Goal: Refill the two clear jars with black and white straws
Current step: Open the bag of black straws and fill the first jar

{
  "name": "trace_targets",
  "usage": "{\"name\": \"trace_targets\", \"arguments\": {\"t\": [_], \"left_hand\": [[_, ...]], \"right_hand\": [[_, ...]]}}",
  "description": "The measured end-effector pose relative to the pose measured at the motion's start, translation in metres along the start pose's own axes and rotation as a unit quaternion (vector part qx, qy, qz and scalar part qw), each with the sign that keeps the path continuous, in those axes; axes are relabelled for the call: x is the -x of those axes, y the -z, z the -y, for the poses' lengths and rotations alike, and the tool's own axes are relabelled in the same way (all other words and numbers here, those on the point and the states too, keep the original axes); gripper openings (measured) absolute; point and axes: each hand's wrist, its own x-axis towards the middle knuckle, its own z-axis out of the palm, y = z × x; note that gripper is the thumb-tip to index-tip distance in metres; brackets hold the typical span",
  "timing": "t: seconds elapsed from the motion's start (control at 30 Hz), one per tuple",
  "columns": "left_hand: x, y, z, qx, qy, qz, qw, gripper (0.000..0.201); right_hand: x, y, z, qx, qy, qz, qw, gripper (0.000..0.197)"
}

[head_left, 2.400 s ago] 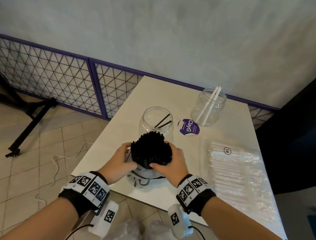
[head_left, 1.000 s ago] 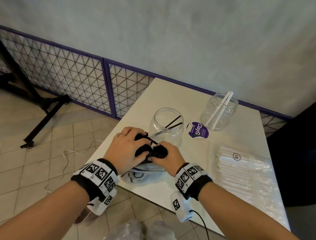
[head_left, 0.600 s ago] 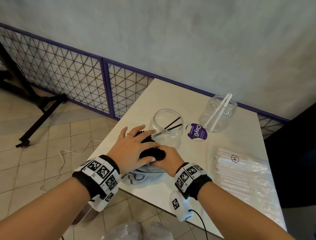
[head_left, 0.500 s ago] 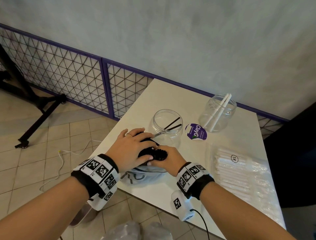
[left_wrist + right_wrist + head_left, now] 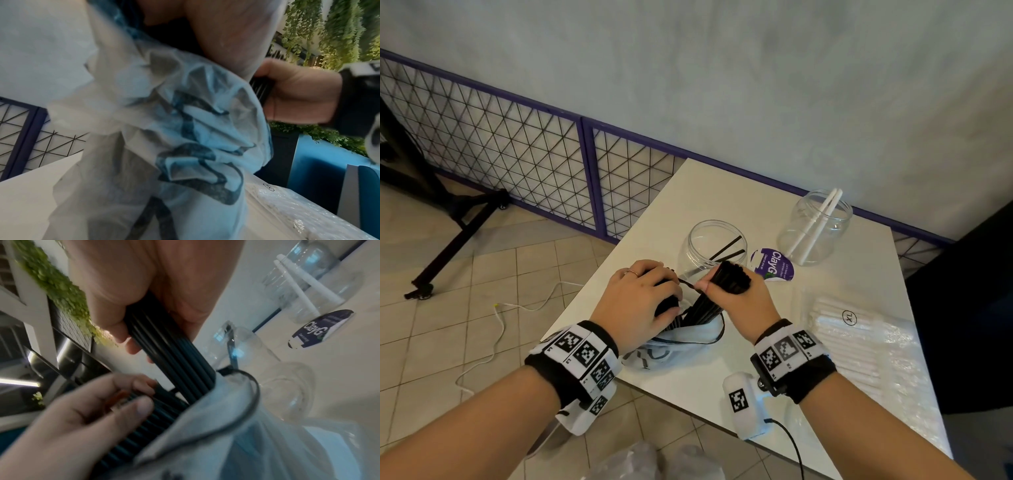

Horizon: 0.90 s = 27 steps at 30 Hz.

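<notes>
My right hand (image 5: 726, 291) grips a bunch of black straws (image 5: 732, 279), drawn partway up out of a thin plastic bag (image 5: 671, 347) at the table's near edge. The right wrist view shows those straws (image 5: 174, 356) running down from the fist into the bag (image 5: 205, 426). My left hand (image 5: 650, 298) curls over the other black straws (image 5: 144, 423) in the bag's mouth. Just behind stands a clear jar (image 5: 714, 240) with two black straws in it. Farther right, a second clear jar (image 5: 816, 226) holds two white straws.
A purple ClayG lid (image 5: 774, 265) lies between the jars. A clear pack of white straws (image 5: 859, 346) lies along the right side of the white table (image 5: 688, 205). A wire mesh fence (image 5: 517, 164) and tiled floor lie to the left.
My right hand has separated a bunch of black straws and raised it out of the bag towards the near jar. My left hand stays on the other straws.
</notes>
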Motion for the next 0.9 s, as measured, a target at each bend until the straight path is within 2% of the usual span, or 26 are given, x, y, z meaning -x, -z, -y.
{"name": "trace_targets", "arguments": {"t": [0.23, 0.33, 0.43, 0.53, 0.7, 0.9], "left_hand": [[0.0, 0.0, 0.002, 0.011, 0.008, -0.004, 1.0, 0.024], [0.001, 0.0, 0.004, 0.017, 0.011, -0.006, 1.0, 0.021], [0.0, 0.0, 0.003, 0.019, 0.008, -0.009, 1.0, 0.019], [-0.001, 0.0, 0.003, 0.02, 0.01, -0.01, 1.0, 0.019], [-0.004, -0.002, 0.002, 0.021, 0.013, -0.016, 1.0, 0.015], [-0.008, -0.005, 0.004, 0.029, 0.021, -0.013, 0.999, 0.01]], "right_hand": [[-0.005, 0.043, 0.063, -0.042, 0.066, -0.07, 0.994, 0.007], [-0.014, 0.063, 0.094, -0.12, 0.112, -0.114, 0.98, 0.01], [-0.039, 0.068, 0.108, -0.147, 0.136, -0.151, 0.968, 0.001], [-0.068, 0.054, 0.093, -0.101, 0.096, -0.161, 0.977, 0.003], [-0.098, 0.034, 0.043, -0.045, -0.036, -0.159, 0.986, 0.003], [-0.122, 0.033, -0.012, 0.068, -0.139, -0.193, 0.969, 0.026]]}}
